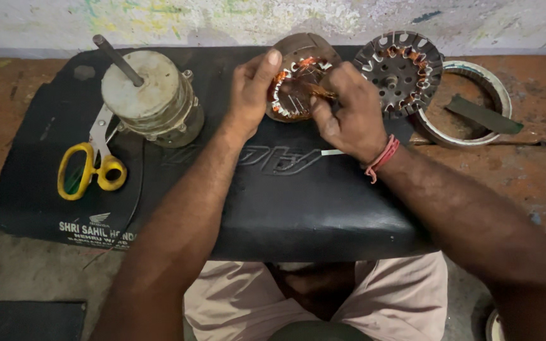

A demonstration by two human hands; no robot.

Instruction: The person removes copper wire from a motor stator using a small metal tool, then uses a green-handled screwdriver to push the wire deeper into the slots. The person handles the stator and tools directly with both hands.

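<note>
Left hand & right hand both grip a round stator w/ copper windings, held over the black seat cushion on the tabletop. Right fingers pinch at the coil. Metal ring at right holds a dark strip; second stator leans beside it, scissors & motor housing at left.

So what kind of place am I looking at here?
Probably a small motor repair workshop. The hands work a copper-wound stator; a second stator, a motor housing with shaft and yellow scissors lie on a worn bench.
</note>
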